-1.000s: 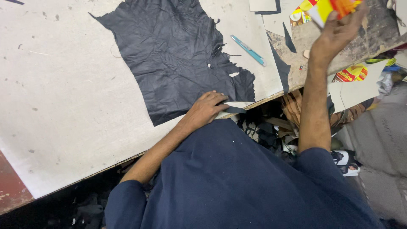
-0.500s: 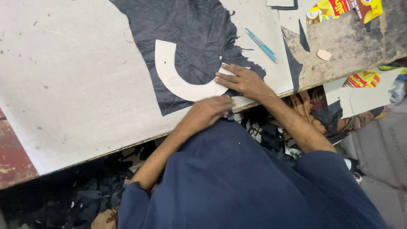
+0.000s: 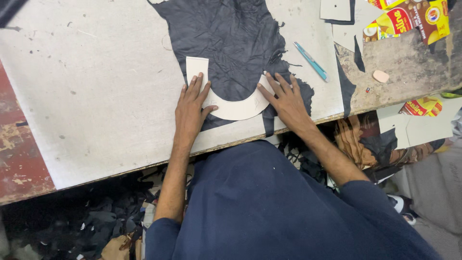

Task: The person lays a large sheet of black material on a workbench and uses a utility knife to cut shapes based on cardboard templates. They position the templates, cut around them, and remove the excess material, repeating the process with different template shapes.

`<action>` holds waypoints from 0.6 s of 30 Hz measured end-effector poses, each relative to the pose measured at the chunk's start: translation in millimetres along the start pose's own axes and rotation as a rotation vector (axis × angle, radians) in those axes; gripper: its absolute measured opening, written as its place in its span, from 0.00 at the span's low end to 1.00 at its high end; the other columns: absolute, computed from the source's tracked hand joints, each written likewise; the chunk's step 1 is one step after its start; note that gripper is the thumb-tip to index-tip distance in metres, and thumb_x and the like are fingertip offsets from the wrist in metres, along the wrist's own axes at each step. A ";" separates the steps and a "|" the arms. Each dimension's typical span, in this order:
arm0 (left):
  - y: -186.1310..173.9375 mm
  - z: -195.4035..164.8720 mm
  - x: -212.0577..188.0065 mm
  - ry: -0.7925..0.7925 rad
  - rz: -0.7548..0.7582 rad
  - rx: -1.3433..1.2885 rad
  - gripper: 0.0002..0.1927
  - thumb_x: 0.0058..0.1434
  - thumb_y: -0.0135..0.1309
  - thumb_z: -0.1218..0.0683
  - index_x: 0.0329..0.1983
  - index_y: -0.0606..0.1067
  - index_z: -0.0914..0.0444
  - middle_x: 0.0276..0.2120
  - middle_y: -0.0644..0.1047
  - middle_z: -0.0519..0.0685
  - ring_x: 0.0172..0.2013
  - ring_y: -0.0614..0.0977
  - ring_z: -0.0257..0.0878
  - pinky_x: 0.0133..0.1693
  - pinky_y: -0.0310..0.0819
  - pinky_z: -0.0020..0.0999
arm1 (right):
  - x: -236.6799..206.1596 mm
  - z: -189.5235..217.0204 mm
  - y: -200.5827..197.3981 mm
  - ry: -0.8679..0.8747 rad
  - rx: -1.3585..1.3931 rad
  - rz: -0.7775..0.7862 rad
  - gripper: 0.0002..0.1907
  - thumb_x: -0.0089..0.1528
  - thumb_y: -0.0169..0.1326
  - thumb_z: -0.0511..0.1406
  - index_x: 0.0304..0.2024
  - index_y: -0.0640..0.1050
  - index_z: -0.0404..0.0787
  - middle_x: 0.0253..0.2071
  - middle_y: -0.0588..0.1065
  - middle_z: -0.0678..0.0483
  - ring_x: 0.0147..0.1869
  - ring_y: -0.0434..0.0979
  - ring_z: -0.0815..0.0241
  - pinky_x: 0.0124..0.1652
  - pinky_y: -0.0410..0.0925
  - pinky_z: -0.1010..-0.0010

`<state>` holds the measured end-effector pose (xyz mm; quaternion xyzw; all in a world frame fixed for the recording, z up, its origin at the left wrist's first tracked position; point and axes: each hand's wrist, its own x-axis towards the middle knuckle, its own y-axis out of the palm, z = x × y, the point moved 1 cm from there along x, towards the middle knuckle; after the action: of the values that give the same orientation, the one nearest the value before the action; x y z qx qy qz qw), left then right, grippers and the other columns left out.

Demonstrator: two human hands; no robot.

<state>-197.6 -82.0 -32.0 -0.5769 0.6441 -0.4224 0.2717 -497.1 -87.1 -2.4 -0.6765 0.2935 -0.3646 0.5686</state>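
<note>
- Curved white card template [image 3: 231, 107] lies on the dark leather sheet [image 3: 231, 43], near the board's [image 3: 96, 106] front edge.
- Left hand [image 3: 190, 108] flat, fingers spread, gripping nothing; it pins the template's left arm.
- Right hand [image 3: 286, 101] likewise splayed on the right end, likely to stop slipping.
- Blue knife [image 3: 310, 61] lies apart, untouched.

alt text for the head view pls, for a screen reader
Left hand and right hand press flat on a curved white card template lying on a dark crinkled leather sheet on a pale worktable. A blue utility knife lies right of it.
</note>
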 end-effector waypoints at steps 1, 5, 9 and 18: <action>0.6 1.1 1.1 -0.006 0.004 -0.006 0.40 0.50 0.66 0.45 0.68 0.71 0.57 0.73 0.62 0.49 0.72 0.62 0.45 0.71 0.54 0.51 | -6.5 3.0 -4.9 0.062 0.024 0.004 0.35 0.56 0.51 0.25 0.67 0.75 0.49 0.71 0.68 0.48 0.74 0.63 0.50 0.69 0.57 0.49; -11.8 -11.0 1.8 -0.001 -0.031 0.075 0.37 0.52 0.67 0.51 0.67 0.72 0.58 0.70 0.66 0.51 0.69 0.65 0.44 0.69 0.50 0.60 | -29.8 17.9 -13.9 0.224 0.332 -0.057 0.25 0.64 0.55 0.28 0.64 0.77 0.45 0.67 0.71 0.50 0.70 0.68 0.48 0.62 0.66 0.55; -59.9 -65.2 -27.2 0.266 -0.352 -0.313 0.22 0.66 0.66 0.53 0.60 0.74 0.46 0.63 0.74 0.38 0.69 0.72 0.32 0.79 0.52 0.55 | -39.8 35.4 -4.7 0.245 0.353 -0.055 0.21 0.63 0.61 0.37 0.59 0.79 0.44 0.64 0.72 0.50 0.58 0.70 0.49 0.52 0.66 0.57; -158.3 -109.9 -74.9 0.958 -0.266 -1.354 0.24 0.66 0.66 0.52 0.63 0.71 0.48 0.65 0.71 0.41 0.70 0.70 0.36 0.78 0.52 0.56 | -25.0 42.1 5.6 0.175 0.270 -0.061 0.27 0.59 0.63 0.46 0.59 0.79 0.47 0.67 0.68 0.46 0.69 0.65 0.44 0.60 0.64 0.50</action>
<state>-194.4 19.8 148.0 -0.4445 0.7309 -0.1723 -0.4884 -476.2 -44.5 -15.5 -0.5682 0.2696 -0.4750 0.6154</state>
